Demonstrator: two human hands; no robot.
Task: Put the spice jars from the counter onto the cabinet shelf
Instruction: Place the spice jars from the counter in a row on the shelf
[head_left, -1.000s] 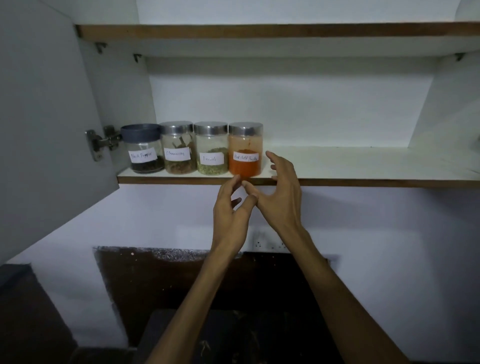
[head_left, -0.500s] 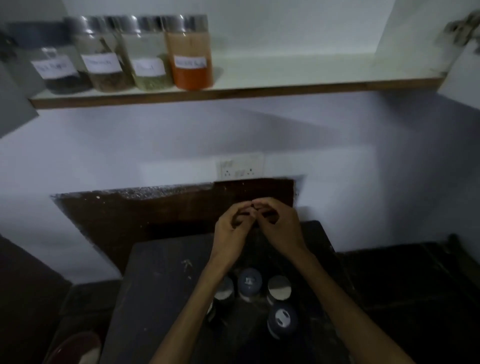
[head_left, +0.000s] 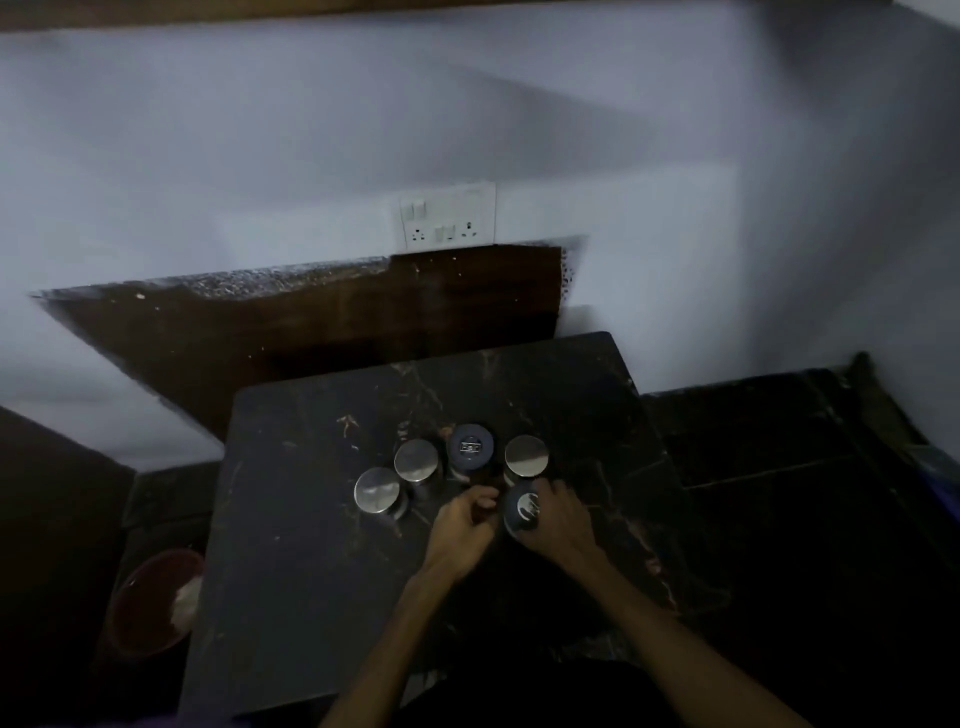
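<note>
Several spice jars stand on the dark marble counter (head_left: 311, 545), seen from above. Three have silver lids (head_left: 377, 490) (head_left: 416, 460) (head_left: 526, 455). One dark-lidded jar (head_left: 470, 447) stands at the back of the group. My right hand (head_left: 558, 519) wraps around the right side of a second dark-lidded jar (head_left: 521, 512) at the front. My left hand (head_left: 460, 530) is just left of that jar with fingers curled; contact with it is unclear. Only the brown front edge of the cabinet shelf (head_left: 311, 11) shows at the top.
A white switch and socket plate (head_left: 448, 215) sits on the wall above a dark brown backsplash (head_left: 311, 332). A reddish bowl (head_left: 156, 603) lies low on the left beside the counter. Dark floor or a lower surface extends to the right.
My view dropped from the shelf to the counter. Both hands came down from the shelf edge to the jars, and my right hand closed around the front dark-lidded jar.
</note>
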